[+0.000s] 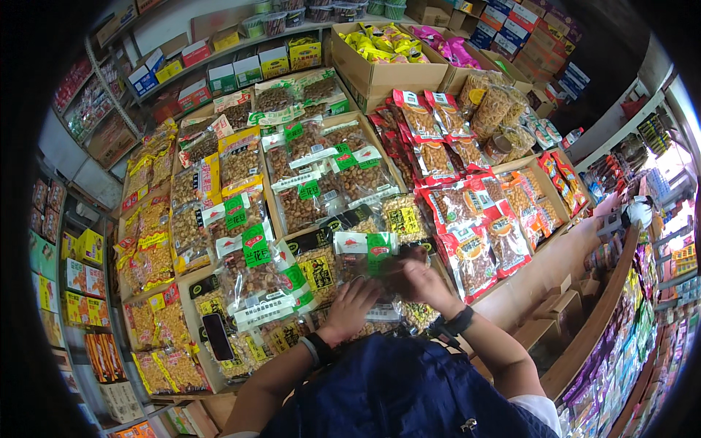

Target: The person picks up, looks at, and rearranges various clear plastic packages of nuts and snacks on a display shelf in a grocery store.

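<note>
My left hand [356, 306] lies palm down, fingers spread, on the lower part of a clear snack bag with a green and white label [365, 243]. My right hand [424, 279] is over the bag's right side, blurred, with something dark at its fingers; its grip cannot be made out. Left of my hands, more green-labelled bags of brown beans [254, 263] lie stacked over bags of nuts with yellow and black labels [317, 274]. A dark smartphone [217, 336] rests on the bags to the left.
Cardboard trays of packaged nuts spread around, with red-edged peanut bags [465, 257] at the right. Behind stands a cardboard box [389, 76] of yellow packets. Shelves with boxes [87, 274] line the left. A wooden ledge [597, 323] with hanging snack packets runs along the right.
</note>
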A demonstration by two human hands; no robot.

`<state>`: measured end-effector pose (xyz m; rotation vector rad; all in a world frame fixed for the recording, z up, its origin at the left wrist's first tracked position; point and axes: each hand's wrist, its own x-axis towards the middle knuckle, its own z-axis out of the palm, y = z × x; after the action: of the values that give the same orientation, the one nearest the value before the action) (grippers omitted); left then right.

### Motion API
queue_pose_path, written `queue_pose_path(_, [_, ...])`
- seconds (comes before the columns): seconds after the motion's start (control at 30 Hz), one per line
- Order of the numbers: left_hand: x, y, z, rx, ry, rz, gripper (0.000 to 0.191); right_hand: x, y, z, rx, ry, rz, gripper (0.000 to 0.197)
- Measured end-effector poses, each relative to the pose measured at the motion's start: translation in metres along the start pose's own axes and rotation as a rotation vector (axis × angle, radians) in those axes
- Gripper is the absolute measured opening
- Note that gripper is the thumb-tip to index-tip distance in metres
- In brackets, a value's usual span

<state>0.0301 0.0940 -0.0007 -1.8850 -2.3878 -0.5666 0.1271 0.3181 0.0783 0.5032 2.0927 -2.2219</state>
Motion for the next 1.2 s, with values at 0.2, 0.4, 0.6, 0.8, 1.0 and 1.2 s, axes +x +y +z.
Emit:
queue_pose_path(0.2, [-0.005, -0.002, 0.001, -0.068, -0.402, -0.151, 0.049, 0.036, 0.050, 0.030, -1.390, -0.377, -0.617, 0.060])
queue_pose_path(0.4, [0.000, -0.007, -0.003, 0.006, -0.147, 0.009, 0.055, 0.063, 0.048, 0.008, -1.460, -0.239, -0.525, 0.057])
queue_pose_path(0.6, [0.008, -0.005, -0.008, -0.035, -0.134, -0.035, 0.055, 0.077, 0.040, -0.036, -1.454, -0.039, -0.338, 0.047])
queue_pose_path(0.8, [0.024, -0.013, -0.053, -0.223, -0.042, -0.139, 0.054, 0.050, 0.043, -0.044, -1.365, 0.418, -0.431, 0.036])
queue_pose_path(1.0, [0.029, -0.020, -0.090, -0.849, 0.239, -0.356, 0.042, 0.049, 0.055, -0.061, -0.765, 0.774, -0.338, 0.023])
queue_pose_path(1.2, [-0.004, -0.030, -0.030, -2.255, 0.260, -1.010, 0.044, 0.051, 0.029, -0.054, -0.223, 0.875, -0.368, 0.020])
